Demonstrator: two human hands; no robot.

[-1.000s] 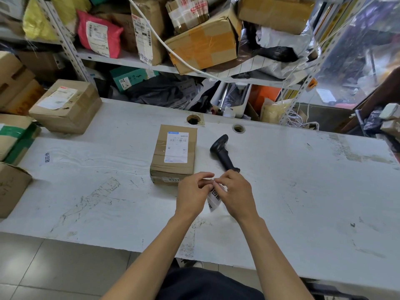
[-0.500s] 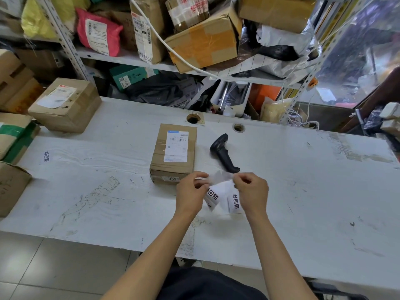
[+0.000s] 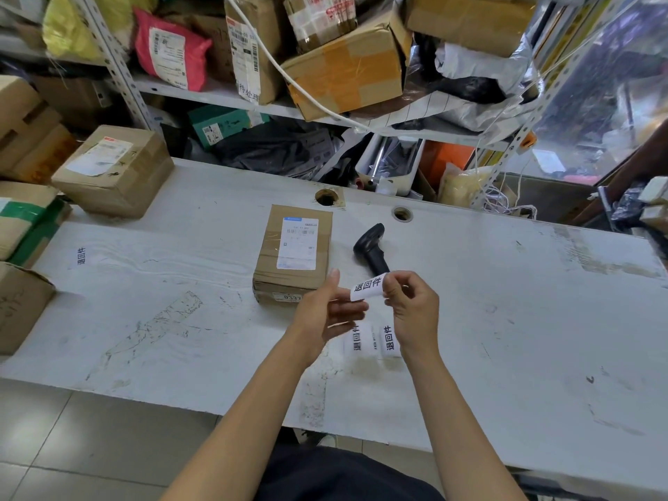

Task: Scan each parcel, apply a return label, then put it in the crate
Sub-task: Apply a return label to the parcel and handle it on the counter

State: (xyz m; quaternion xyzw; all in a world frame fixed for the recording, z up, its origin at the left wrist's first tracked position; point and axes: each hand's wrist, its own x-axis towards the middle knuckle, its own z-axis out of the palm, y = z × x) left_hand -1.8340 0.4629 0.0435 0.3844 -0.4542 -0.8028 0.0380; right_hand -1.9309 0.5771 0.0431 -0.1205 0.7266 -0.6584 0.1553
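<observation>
A person's right hand (image 3: 412, 312) pinched a small white return label w/ black characters (image 3: 367, 285) above the scuffed white worktable (image 3: 506, 320), just right of the taped brown cardboard parcel w/ white shipping label (image 3: 294, 254). The left hand (image 3: 325, 312) hovered beside it, fingers straight and loosely spread, holding nothing. A white strip of more labels (image 3: 372, 341) lay flat below the hands, near the table's front edge. The black handheld scanner (image 3: 372, 249) rested just right of the parcel. Bare tabletop stretched wide to the right; more cardboard boxes (image 3: 112, 171) crowded the left edge.
</observation>
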